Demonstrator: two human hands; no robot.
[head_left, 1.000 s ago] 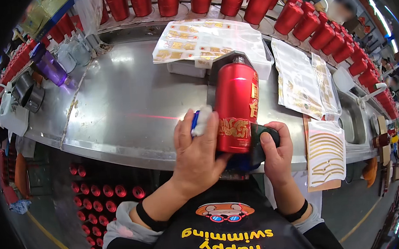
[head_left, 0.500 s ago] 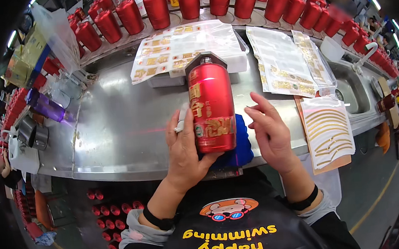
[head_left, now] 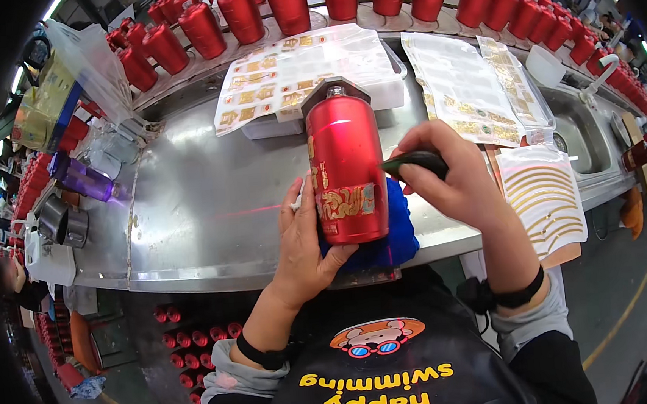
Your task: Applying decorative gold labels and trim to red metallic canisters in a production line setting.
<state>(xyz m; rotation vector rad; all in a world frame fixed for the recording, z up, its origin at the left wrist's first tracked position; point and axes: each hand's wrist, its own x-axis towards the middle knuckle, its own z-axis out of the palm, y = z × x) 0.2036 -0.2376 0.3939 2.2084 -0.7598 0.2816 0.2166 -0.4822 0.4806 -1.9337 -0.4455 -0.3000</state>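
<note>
A shiny red bottle (head_left: 343,140) with a gold and silver label band near its base stands tilted in front of me. Its neck rests at a dark angular holder (head_left: 356,88). My left hand (head_left: 298,261) grips the bottle's lower left side, thumb under the base; a small white piece shows by its fingers. On the other side, my right hand (head_left: 455,180) pinches a dark, rounded, flat tool (head_left: 421,163), whose tip points at the bottle's right edge. Whether the tip touches is hard to see. A blue cloth (head_left: 400,234) lies beneath the bottle.
Sheets of gold stickers (head_left: 260,78) lie on a white box behind the bottle. More sheets (head_left: 459,89) and a sheet of gold strips (head_left: 542,192) are at right, near a sink (head_left: 585,147). Red bottles (head_left: 289,7) line a conveyor. A purple bottle (head_left: 82,178) stands left.
My right hand, earlier apart from the bottle with no tool visible, now holds the dark tool at the bottle's side. The bottle has turned, moving its label leftward. The conveyor bottles have shifted.
</note>
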